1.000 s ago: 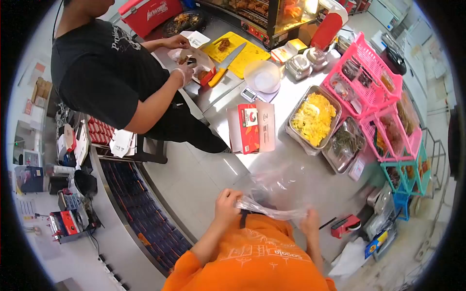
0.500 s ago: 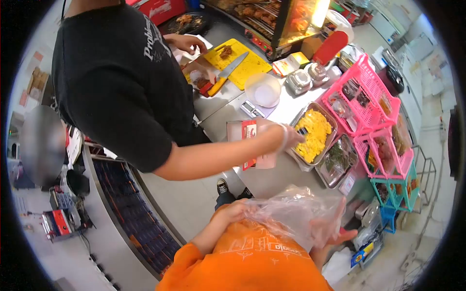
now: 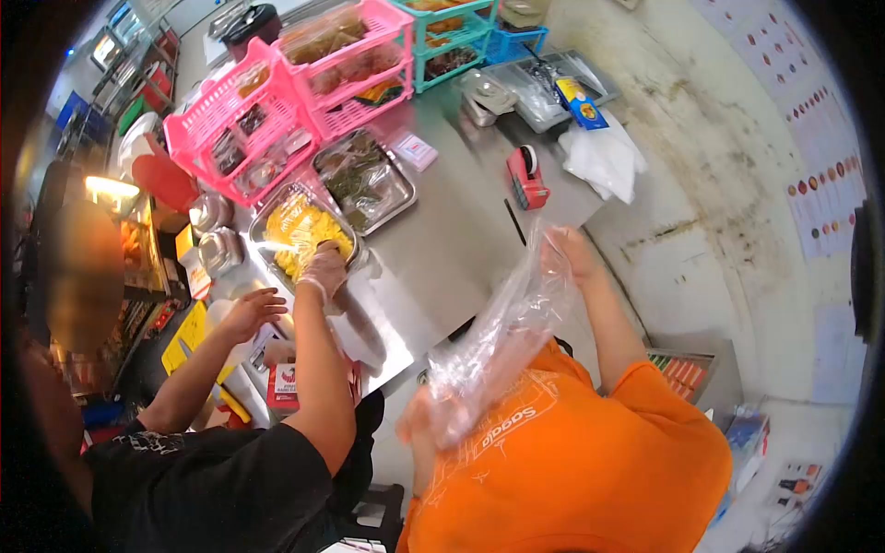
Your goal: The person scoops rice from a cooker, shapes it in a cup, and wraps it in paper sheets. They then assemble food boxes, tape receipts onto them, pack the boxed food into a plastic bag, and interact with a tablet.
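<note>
A crumpled clear plastic bag (image 3: 502,341) is stretched between my two hands in front of my orange shirt. At its lower end my left hand (image 3: 426,417) is closed around the plastic, its fingers partly covered by the film. My right hand (image 3: 572,253) grips the upper end near the table's edge, with the arm raised to the right. Close to that hand on the steel table lie a red tape dispenser (image 3: 528,180) and a thin black stick (image 3: 514,222).
On my left, a co-worker's gloved hand (image 3: 324,269) reaches into a tray of yellow food (image 3: 300,230); their other hand (image 3: 251,313) is nearby. A tray of dark greens (image 3: 364,184), pink baskets (image 3: 241,138) and white plastic bags (image 3: 604,157) are on the table.
My view has swung right toward the wall. The bag has stretched out, and my right hand has risen and closed on its upper end. The co-worker's second hand has moved nearer the yellow food.
</note>
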### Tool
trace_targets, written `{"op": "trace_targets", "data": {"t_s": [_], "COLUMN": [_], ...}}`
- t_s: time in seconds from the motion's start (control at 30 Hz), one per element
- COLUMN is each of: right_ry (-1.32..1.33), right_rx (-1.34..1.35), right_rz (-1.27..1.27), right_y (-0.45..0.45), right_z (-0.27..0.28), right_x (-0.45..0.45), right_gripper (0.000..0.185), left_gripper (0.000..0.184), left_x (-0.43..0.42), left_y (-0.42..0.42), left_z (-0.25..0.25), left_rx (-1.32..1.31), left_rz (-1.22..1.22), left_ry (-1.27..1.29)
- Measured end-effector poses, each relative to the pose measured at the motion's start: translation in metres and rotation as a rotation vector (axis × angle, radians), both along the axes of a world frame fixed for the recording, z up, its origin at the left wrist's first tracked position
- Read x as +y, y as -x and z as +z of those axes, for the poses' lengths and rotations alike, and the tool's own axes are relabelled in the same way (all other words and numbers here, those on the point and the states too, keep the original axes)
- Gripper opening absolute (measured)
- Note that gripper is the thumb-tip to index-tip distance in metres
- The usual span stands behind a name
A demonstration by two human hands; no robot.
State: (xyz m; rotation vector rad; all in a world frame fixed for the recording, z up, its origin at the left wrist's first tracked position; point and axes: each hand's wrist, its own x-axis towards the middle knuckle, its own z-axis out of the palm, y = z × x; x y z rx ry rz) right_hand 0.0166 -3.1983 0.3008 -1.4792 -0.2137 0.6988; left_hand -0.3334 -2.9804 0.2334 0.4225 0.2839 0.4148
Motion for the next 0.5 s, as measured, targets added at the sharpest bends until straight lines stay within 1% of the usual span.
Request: {"op": "trace_targets", "data": {"t_s": [0.03, 0.07, 0.13, 0.17, 0.23, 0.27, 0.3, 0.33, 0.4, 0.47, 0.5], "right_ry": [0.229, 0.457, 0.56, 0.607, 0.386, 0.208, 0.194, 0.254, 0.452, 0.681, 0.792], "right_rx": [-0.089, -0.168, -0.461, -0.624, -0.545, -0.316, -0.163, -0.261, -0.447, -0.682, -0.787], "right_rz": [-0.03, -0.057, -0.268, -0.357, 0.083, 0.324, 0.541, 0.765, 0.799, 0.883, 0.927], "right_y": [0.001, 0.0, -0.005, -0.014, 0.009, 0.019, 0.03, 0.036, 0.029, -0.024, -0.039], "right_z": [0.022, 0.032, 0.005, -0.003, 0.003, -0.029, -0.064, -0.092, -0.13, -0.141, -0.148], "right_x": [0.003, 0.002, -0.007, -0.008, 0.018, 0.033, 0.052, 0.072, 0.082, 0.087, 0.084], "right_gripper": [0.038, 0.034, 0.027, 0.023, 0.017, 0.012, 0.015, 0.022, 0.042, 0.053, 0.059], "left_gripper": [0.068, 0.071, 0.075, 0.072, 0.066, 0.059, 0.052, 0.046, 0.056, 0.058, 0.05], "left_x": [-0.002, -0.001, -0.003, -0.008, -0.017, -0.023, -0.03, -0.033, -0.028, -0.022, -0.022], "left_y": [-0.012, -0.031, -0.072, -0.094, -0.129, -0.138, -0.15, -0.167, -0.162, -0.169, -0.165], "left_z": [0.002, 0.005, 0.011, 0.016, 0.028, 0.029, 0.027, 0.024, -0.012, -0.005, 0.003], "left_rx": [-0.006, -0.005, 0.029, 0.109, 0.278, 0.299, 0.311, 0.308, 0.028, -0.035, -0.01], "left_rz": [-0.042, -0.081, -0.15, -0.188, -0.248, -0.198, -0.143, -0.083, -0.088, 0.003, 0.009], "left_ry": [-0.024, -0.058, -0.094, -0.075, -0.034, 0.04, 0.113, 0.182, 0.399, 0.438, 0.39]}}
